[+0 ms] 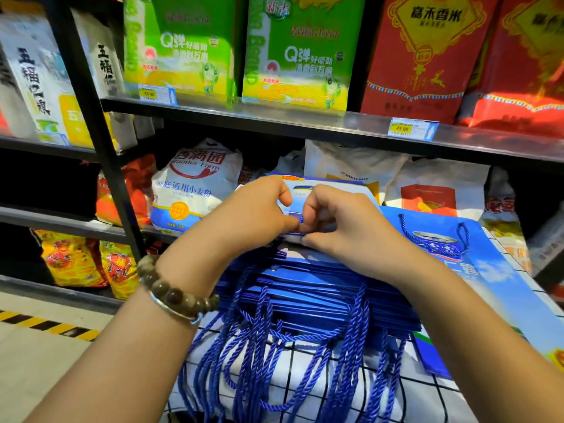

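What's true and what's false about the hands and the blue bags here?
1. Both the left hand and the right hand pinch the top blue bag. True.
2. The bags have red handles. False: the rope handles are blue.
3. A bead bracelet is on the left wrist. True.
4. The bags lie on the floor. False: the stack of bags lies on a checked cloth.

Beneath your right hand (345, 233) the stacked paper bags (305, 288) look smooth and glossy, their twisted cord handles (274, 346) rough, over matt checked cloth (433, 404); polished beads (171, 296) sit behind your left hand (259, 215).
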A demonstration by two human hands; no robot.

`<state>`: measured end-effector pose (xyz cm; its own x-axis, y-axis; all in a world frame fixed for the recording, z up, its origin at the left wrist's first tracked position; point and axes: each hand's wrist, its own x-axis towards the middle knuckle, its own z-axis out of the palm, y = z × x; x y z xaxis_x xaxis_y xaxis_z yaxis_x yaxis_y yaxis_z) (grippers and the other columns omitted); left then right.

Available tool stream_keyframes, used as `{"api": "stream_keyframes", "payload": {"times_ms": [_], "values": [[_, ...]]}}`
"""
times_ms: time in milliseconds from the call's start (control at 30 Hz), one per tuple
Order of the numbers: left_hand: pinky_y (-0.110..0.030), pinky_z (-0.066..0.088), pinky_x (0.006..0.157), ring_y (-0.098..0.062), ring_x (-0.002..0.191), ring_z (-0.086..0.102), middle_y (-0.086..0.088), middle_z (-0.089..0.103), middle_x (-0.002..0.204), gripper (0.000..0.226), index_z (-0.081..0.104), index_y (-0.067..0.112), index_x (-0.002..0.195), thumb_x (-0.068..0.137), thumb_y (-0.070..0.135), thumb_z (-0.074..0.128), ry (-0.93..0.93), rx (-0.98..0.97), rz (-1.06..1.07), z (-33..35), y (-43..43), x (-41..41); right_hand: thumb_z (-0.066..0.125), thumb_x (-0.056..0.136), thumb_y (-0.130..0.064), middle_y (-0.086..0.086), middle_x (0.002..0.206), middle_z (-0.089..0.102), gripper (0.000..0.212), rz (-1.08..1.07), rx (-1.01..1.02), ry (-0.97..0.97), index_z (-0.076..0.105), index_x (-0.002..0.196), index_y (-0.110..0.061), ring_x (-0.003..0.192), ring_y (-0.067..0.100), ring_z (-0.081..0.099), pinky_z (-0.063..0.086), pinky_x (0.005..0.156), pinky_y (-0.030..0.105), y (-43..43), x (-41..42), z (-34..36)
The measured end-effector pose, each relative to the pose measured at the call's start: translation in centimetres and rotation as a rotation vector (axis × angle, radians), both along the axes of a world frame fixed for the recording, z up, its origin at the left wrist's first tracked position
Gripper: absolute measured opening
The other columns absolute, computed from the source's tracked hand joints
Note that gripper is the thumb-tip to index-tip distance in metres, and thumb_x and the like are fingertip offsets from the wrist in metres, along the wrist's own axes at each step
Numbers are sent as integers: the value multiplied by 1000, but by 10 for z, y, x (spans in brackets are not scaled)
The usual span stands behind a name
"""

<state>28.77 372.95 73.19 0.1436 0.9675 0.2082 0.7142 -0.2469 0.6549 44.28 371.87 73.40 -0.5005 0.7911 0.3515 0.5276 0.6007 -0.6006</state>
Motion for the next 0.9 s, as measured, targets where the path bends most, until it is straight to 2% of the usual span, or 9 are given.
{"api": "stream_keyframes", "payload": {"times_ms": [67,200,267,333,433,567,700,800,900], "values": [[-28,31,53,-11,54,42,1,54,71,36,39,23,70,71,13,74,-32,-8,8,-1,6,-3,66,74,5,-8,74,58,40,0,-33,6,44,69,-27,79,16,64,52,77,40,-2,3,0],[-31,44,57,-22,51,60,-7,61,66,38,38,24,71,71,7,72,-172,91,141,-4,15,-9,66,74,1,-7,77,59,37,-24,-3,-53,45,69,-29,82,23,62,50,78,45,-3,3,3],[-30,46,55,-20,49,63,-7,62,65,37,38,24,72,72,5,70,-224,97,142,-5,13,-6,68,75,-11,-9,78,61,27,-16,6,-131,48,72,-29,79,18,60,50,77,43,-8,-1,8],[-24,42,48,-14,43,57,-4,60,63,35,39,23,72,71,6,70,-225,122,137,-6,9,-2,68,76,-34,-11,91,64,17,-14,50,-291,55,87,-32,87,14,59,49,79,40,-15,-8,10],[-28,42,50,-8,38,48,0,56,57,34,42,24,71,71,10,73,-288,168,172,-5,9,-4,52,85,-44,-4,120,57,37,-69,287,-614,48,120,-31,110,22,51,45,81,36,-23,-21,7],[-37,49,65,-16,61,66,5,62,62,25,47,29,74,78,14,67,-322,235,166,-2,2,-11,42,90,-33,8,105,61,26,-72,427,-682,52,109,-18,97,31,55,33,61,34,-23,-29,3],[-32,47,71,-14,74,61,9,62,77,22,50,33,76,73,12,58,-500,486,236,4,-13,-19,48,88,-37,6,101,63,23,-125,382,-564,55,107,-25,96,30,55,35,63,34,-22,-26,14],[-28,44,70,-8,70,52,11,55,75,23,48,33,78,73,11,53,-648,690,316,6,-28,-26,55,86,-43,-3,83,61,17,-178,323,-327,58,87,-26,87,23,55,39,65,34,-18,-22,26],[-23,44,58,-4,59,50,12,56,62,18,52,29,74,74,10,52,-746,632,218,5,-42,-17,60,84,-33,-7,65,54,11,-306,354,-17,59,76,-26,71,17,53,40,63,32,-11,-18,38]]}}
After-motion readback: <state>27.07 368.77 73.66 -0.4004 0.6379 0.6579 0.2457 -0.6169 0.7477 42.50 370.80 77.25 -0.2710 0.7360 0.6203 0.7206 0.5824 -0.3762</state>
